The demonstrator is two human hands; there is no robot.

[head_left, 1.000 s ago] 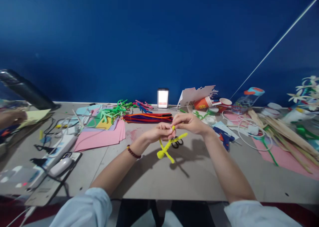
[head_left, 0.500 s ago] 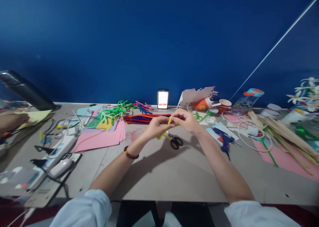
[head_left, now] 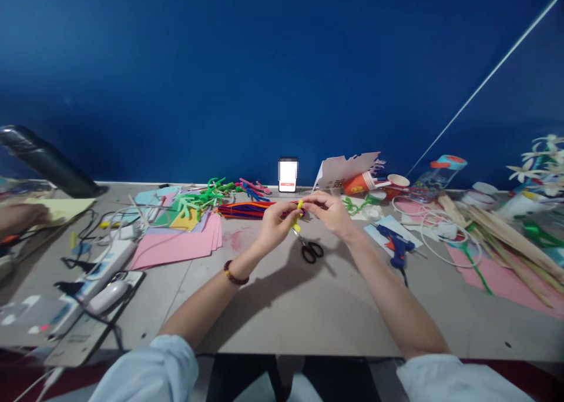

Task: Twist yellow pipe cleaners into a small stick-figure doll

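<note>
Over the middle of the table, my left hand [head_left: 278, 223] and my right hand [head_left: 328, 213] meet at a bent yellow pipe cleaner [head_left: 300, 205]. The fingers of both hands are pinched on it, and part of it is hidden behind them. Below the hands lies a pair of scissors [head_left: 311, 251] with black handles, its blades partly covered by my left hand and the yellow piece. Just behind my hands is a bundle of orange, red and purple pipe cleaners [head_left: 242, 210].
Pink paper [head_left: 176, 248], green pipe cleaners [head_left: 198, 202] and a power strip [head_left: 94, 284] lie on the left. A phone [head_left: 288, 176] stands by the wall. A blue glue gun [head_left: 399, 243] and cables are on the right. Another person's hand [head_left: 22, 218] is at far left.
The yellow pipe cleaner looks more compact between my fingers. My left hand has turned slightly and moved a little right; my right hand stays nearly in place.
</note>
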